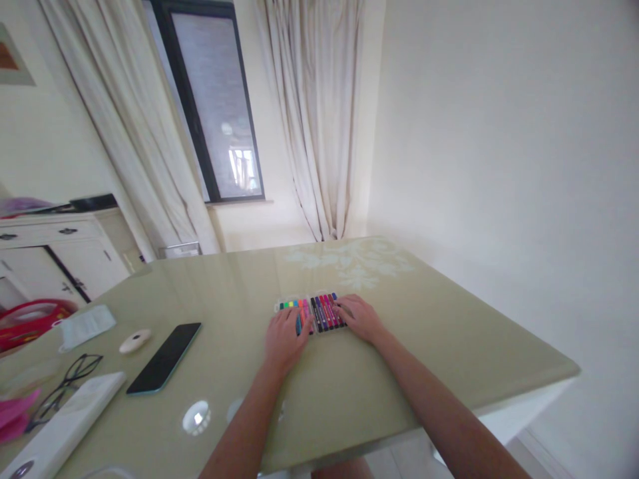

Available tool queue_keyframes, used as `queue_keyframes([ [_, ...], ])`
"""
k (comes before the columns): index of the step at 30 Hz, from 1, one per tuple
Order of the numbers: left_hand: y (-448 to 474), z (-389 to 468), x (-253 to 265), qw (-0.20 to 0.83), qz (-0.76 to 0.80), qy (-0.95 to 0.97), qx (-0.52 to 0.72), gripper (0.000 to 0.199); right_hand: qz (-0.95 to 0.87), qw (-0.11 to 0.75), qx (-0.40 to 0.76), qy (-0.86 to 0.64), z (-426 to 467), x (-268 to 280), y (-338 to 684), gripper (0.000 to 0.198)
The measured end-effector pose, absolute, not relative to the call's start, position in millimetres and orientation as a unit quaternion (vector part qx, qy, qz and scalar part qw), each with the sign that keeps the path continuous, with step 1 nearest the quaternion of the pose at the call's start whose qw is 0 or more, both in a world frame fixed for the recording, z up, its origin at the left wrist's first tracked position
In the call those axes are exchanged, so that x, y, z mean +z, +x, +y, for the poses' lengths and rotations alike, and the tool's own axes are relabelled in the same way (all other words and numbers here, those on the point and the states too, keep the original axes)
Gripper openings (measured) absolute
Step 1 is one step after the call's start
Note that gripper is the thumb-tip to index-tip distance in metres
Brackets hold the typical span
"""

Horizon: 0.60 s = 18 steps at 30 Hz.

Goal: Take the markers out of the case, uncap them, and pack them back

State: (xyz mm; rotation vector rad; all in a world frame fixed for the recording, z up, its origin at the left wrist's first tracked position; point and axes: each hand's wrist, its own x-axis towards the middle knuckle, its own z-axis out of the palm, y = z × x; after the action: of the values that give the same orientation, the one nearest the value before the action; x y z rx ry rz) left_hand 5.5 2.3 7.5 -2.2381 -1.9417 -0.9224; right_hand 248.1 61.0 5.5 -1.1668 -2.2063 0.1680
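On the table lies an unfolded clear plastic case of coloured markers (323,314), with a row of pens in each half. My left hand (285,336) rests over the left half, its fingers stretched across bright-capped pens and hiding part of them. The right half shows black, purple, red and pink pens side by side. My right hand (360,317) lies at that half's right edge, fingers extended onto the outer pens. Neither hand has anything visibly lifted from the case.
To the left on the greenish table (229,372) lie a black phone (164,358), a white oval object (135,341), glasses (67,382), a face mask (88,326) and a long white device (70,426). A wall (499,166) borders the right side; a curtained window (219,100) is beyond.
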Motion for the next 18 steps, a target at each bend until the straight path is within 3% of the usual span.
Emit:
queue_keyframes([
  [4, -6, -2, 6, 0.015, -0.741, -0.582, -0.335, 0.034, -0.789, 0.316, 0.028, -0.527, 65, 2, 253, 0.042],
  [11, -19, 2, -3, -0.077, -0.712, -0.579, -0.390, 0.030, -0.811, 0.293, 0.080, -0.500, 67, 2, 252, 0.047],
  [18, -14, 4, 5, -0.196, -0.631, -0.538, -0.524, 0.062, -0.812, 0.339, 0.154, -0.450, 57, 9, 253, 0.049],
])
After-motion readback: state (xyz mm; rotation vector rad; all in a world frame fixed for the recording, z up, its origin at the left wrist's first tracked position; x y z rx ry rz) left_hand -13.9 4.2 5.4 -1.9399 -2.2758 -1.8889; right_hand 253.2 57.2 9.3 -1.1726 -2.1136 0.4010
